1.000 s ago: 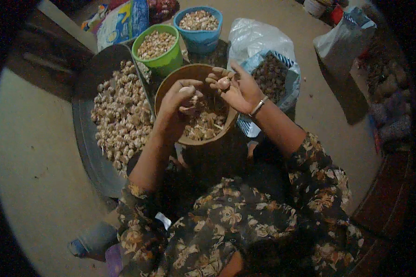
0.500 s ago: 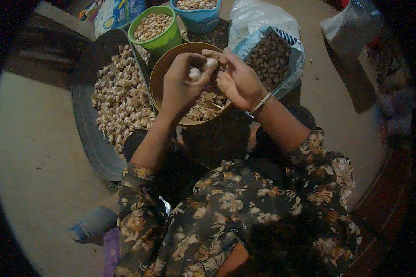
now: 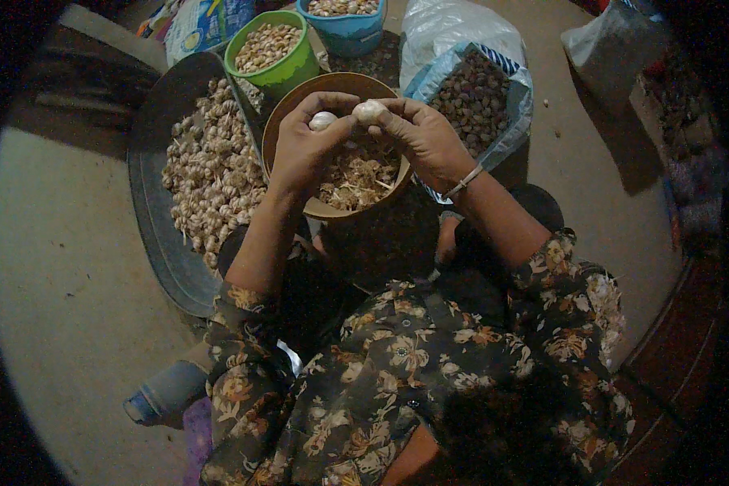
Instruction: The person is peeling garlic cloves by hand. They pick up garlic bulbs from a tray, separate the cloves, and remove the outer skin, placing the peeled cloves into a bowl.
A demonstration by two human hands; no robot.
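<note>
Over a round tan basin [image 3: 292, 212], both hands meet around a pale garlic bulb [image 3: 370, 112]. My right hand [image 3: 433, 142], with a bracelet at its wrist, pinches that bulb between thumb and fingers. The thumb and fingertips of my left hand [image 3: 300, 154] press at the bulb's left side. A second white garlic piece [image 3: 322, 121] sits in the curl of my left hand; whether it is a clove or a bulb I cannot tell. Dry garlic skins and stalks [image 3: 356, 182] lie in the basin below.
Left of the basin, a dark shallow tub [image 3: 150, 194] holds many garlic bulbs [image 3: 215, 178]. A green bucket [image 3: 287, 77] and a blue bucket [image 3: 348, 36] of cloves stand behind. At right is an opened sack [image 3: 518, 121] of dark, brownish bulbs or cloves [image 3: 471, 101].
My right hand's fingers have come from loosely spread to a pinch on the bulb. The bulb now shows plainly between both hands, and the left hand has turned slightly.
</note>
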